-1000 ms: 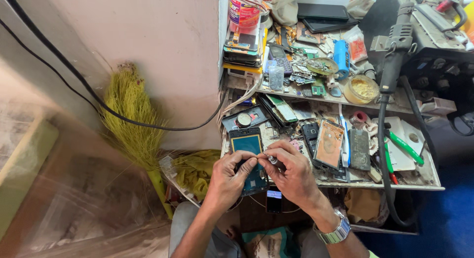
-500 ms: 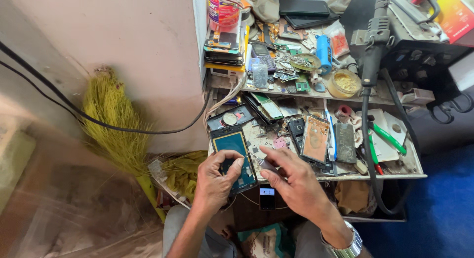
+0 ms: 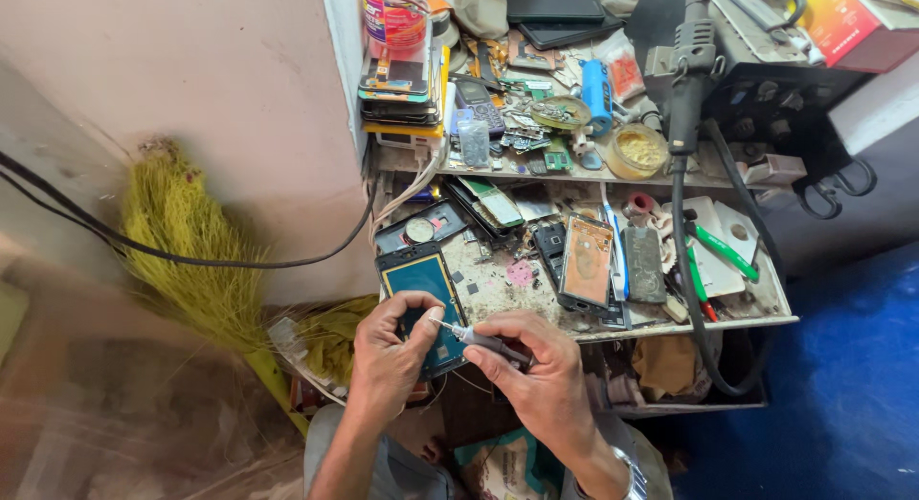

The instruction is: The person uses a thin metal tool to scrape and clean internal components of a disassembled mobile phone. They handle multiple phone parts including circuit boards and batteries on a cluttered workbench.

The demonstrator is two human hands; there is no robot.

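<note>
The left hand (image 3: 388,352) is closed around the lower edge of an opened phone body with a blue-green inner frame (image 3: 423,304), with the thumb pressing on its face. This phone lies at the near edge of the cluttered wooden workbench (image 3: 684,326), at about 7 o'clock from the middle of the bench. The right hand (image 3: 536,366) pinches a thin screwdriver with a dark handle and a silver shaft (image 3: 474,337); its tip points toward 10 o'clock and touches the phone's inside, just beside the left thumb. At 2 o'clock from the hands, a phone with an orange-brown screen (image 3: 586,261) lies flat on the bench. At 9 o'clock, a yellow straw broom (image 3: 187,246) leans on the wall, well apart. A black cable (image 3: 684,270) hangs down at 3 o'clock.
</note>
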